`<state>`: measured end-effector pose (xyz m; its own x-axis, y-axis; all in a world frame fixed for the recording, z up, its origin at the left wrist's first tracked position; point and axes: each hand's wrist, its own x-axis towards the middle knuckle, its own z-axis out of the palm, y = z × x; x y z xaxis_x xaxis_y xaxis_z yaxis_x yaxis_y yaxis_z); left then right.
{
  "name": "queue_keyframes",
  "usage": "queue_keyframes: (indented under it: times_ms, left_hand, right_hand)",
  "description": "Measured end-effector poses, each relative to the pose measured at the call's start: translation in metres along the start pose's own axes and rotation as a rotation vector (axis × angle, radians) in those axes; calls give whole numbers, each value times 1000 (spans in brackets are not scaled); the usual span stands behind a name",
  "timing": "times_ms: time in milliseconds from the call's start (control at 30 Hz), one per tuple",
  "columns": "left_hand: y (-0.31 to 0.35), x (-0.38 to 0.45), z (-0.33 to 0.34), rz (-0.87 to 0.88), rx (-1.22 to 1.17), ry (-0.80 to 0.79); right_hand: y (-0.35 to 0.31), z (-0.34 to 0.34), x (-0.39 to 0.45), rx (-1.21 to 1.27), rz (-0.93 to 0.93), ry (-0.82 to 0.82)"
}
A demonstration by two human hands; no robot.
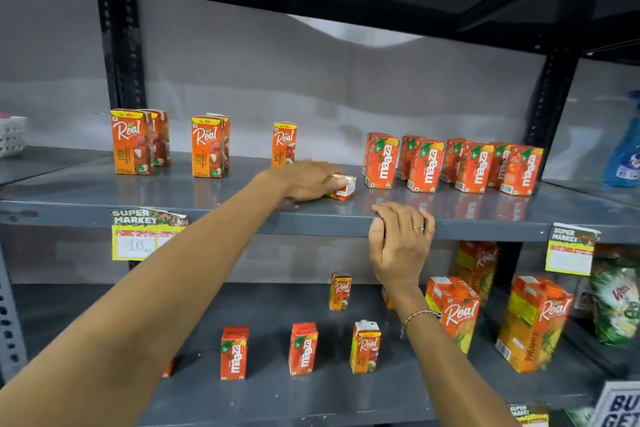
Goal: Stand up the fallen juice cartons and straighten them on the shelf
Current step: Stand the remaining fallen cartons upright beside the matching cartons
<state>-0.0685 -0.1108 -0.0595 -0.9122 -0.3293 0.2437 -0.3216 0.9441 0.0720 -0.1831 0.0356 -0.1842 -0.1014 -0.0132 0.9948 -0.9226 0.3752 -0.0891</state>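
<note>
- Real cartons [131, 142]: five upright, grouped two, two, one, along the upper shelf's [69, 208] left half.
- Fallen carton [345, 188]: one, on its side mid-shelf near the front edge, grasped by the left grip [308, 182].
- Right grip [400, 239]: clasps the shelf's front edge.
- Maaza cartons [427, 166]: eight upright, in two rows at the right end.

Shelf [207, 194]: grey painted metal, smooth and semi-gloss, faintly mirroring the cartons. Uprights [121, 55]: black perforated metal, matt. Standing cartons [381, 163] and fallen carton [346, 189]: printed paperboard, glossy. Price label [145, 236] on the shelf's front edge: paper, matt, creased. Rear sheet [311, 87]: grey, dull, wrinkled. Spray bottle [623, 159] at the right edge: translucent blue plastic. Basket [12, 137] at the left edge: white plastic lattice.
</note>
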Motion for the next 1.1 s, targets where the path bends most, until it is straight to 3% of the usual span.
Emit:
queue_keyframes:
  times_ms: [100,167,233,300,333,400,633,867,1100]
  left_hand:
    - [-3,-5,2,-52,39,83]
    - [3,-13,-5,-101,-40,261]
    - [13,-24,-13,-231,-600,485]
    - [26,-41,-21,-284,-1382,511]
    - [29,-51,-22,-243,-1587,469]
    - [39,-70,-18,-143,-1766,383]
    - [58,-103,-5,-3,-1837,203]
    - [39,-87,-17,-170,-1884,357]
    - [-5,-31,-28,-406,-1453,522]
  right_hand:
    - [0,0,-1,1,-2,-2]
    - [0,-1,-1,8,-5,-1]
    - [-1,-1,0,17,-3,1]
    - [-2,-2,0,21,3,-7]
    - [-2,-3,0,20,6,-14]
    - [-3,-3,0,22,9,-26]
    - [-4,-5,1,55,11,-20]
    - [-4,-6,1,39,22,-53]
    - [-4,-7,1,31,19,-47]
